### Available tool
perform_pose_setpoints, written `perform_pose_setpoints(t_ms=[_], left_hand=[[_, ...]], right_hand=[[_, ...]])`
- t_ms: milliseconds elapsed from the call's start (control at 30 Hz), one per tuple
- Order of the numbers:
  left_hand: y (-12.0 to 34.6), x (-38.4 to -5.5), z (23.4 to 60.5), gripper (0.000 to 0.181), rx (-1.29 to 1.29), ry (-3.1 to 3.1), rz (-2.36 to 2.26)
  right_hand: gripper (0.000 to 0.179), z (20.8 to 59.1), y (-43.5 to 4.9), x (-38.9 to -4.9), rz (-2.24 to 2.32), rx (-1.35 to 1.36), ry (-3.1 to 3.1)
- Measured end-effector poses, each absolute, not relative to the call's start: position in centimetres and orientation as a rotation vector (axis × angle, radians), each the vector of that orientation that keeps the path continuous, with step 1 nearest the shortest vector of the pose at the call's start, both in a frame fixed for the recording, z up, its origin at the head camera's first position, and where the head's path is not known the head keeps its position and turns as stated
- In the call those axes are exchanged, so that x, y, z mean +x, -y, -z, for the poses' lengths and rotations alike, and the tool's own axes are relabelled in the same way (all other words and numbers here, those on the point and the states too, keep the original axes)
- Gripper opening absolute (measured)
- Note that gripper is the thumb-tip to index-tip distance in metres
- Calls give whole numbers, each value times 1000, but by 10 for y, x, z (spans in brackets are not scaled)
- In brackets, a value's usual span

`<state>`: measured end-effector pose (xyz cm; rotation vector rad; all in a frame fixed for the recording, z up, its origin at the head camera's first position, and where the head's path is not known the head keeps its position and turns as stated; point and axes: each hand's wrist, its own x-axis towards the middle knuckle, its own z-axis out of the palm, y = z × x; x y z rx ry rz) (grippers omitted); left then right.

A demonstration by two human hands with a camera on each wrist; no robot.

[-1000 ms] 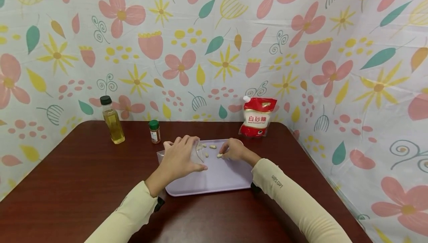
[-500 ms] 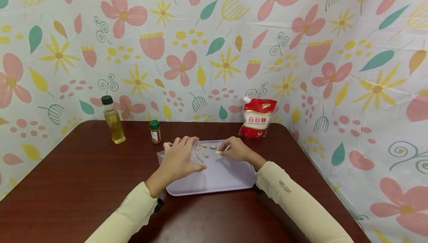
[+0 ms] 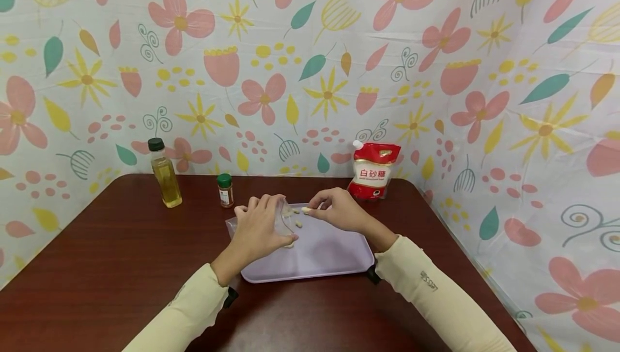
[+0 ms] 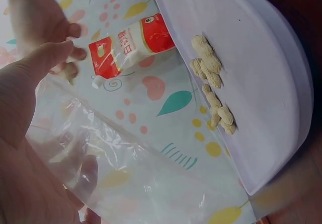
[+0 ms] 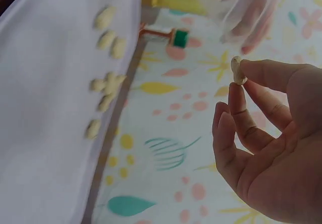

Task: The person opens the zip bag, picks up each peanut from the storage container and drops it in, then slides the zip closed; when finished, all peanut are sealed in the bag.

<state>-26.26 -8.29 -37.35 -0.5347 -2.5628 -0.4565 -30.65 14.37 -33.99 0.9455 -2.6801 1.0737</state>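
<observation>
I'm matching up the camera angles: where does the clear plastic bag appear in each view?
Head: clear plastic bag just left of centre, below mid-height, in the left hand.
Left wrist: bag across the lower left.
Right wrist: bag blurred at upper right.
Shared landmark: the pale lilac, round-cornered tray bearing tan peanuts.

Bag (image 4: 126, 158) is thin clr plastic, glossy & creased; peanuts (image 4: 206, 55) matt w/ rough surf.; tray (image 3: 329, 258) smooth low-sheen plastic; table (image 3: 121, 266) semi-gloss, wood-look; pouch (image 3: 373, 171) shiny plastic film; sleeves (image 3: 450, 293) matt cloth.
</observation>
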Motion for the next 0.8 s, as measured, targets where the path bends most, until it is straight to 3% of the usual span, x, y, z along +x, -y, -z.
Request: perform_pose_setpoints(t_ms=[367,800], left_hand=[[82,-262,374,90,-529,2548,498],[85,-261,373,76,-548,2514,558]], right_hand=[[7,320,-118,-280,-1096,1074,2623],[10,320,-109,-282,-1113,1058,2610]])
